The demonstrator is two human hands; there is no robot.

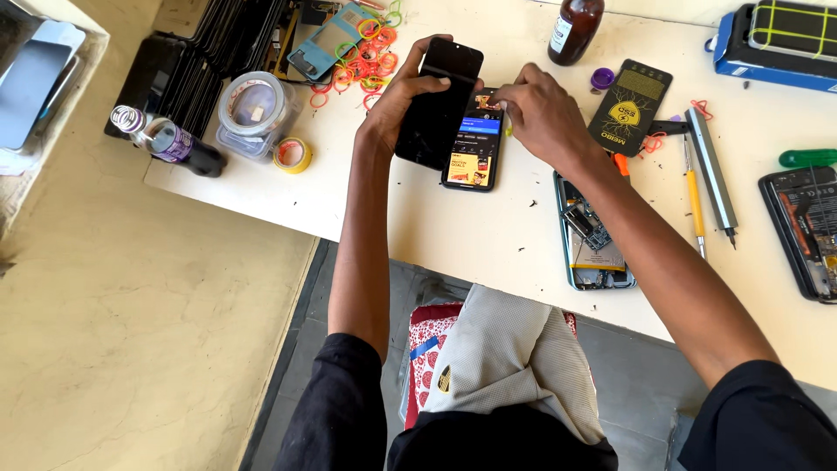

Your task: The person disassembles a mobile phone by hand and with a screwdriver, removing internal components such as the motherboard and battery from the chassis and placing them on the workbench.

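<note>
My left hand [397, 109] holds a black phone screen panel [438, 105] tilted above the white table [488, 235]. Just right of it lies a phone [473, 148] with its display lit. My right hand [536, 113] rests its fingertips on the top edge of that lit phone. An opened phone body [588, 235] with bare circuitry lies under my right forearm.
Coloured rubber bands [366, 52], a brown glass bottle [574, 30], a purple cap [602, 78], a black pad [629, 106], screwdrivers [711, 174], another opened phone [806, 231], a clear tub [253, 109], yellow tape [295, 154], a lying dark bottle [170, 139] and stacked screen panels [218, 44] surround the hands.
</note>
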